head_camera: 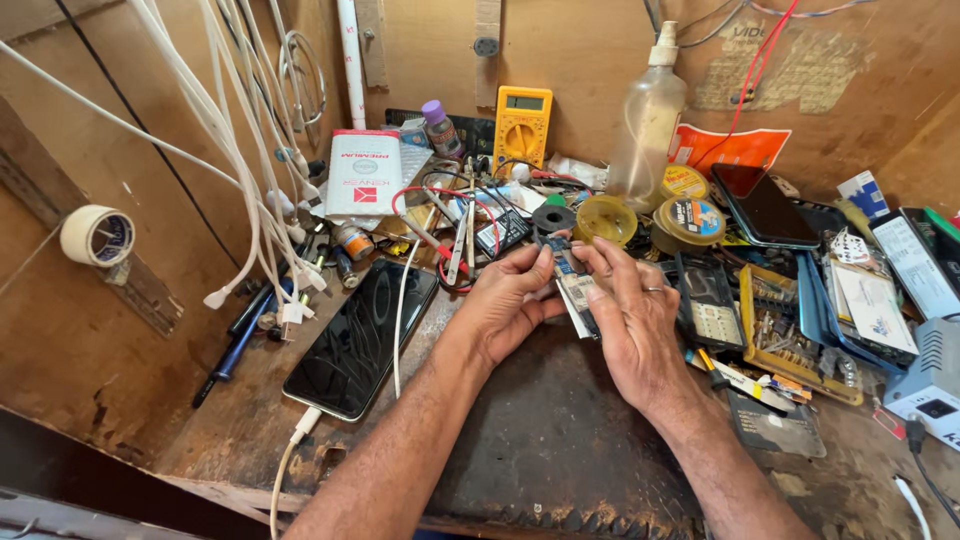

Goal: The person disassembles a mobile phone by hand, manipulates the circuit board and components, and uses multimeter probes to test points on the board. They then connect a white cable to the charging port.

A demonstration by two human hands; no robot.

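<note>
My left hand (505, 305) and my right hand (632, 325) meet over the middle of a cluttered wooden bench. Together they grip a small, flat circuit board (572, 285), held upright between the fingertips. My left thumb and fingers pinch its left edge. My right hand, with a ring on one finger, holds its right side and covers its lower part. Under the hands lies a dark rubber mat (560, 440).
A black smartphone (362, 340) lies left of the hands with a white cable plugged in. White cables (240, 170) hang at left. Behind stand a yellow multimeter (522, 122), a spray bottle (648, 125), solder tins (690, 222), tweezers (458, 250). Phones and parts trays (790, 335) crowd the right.
</note>
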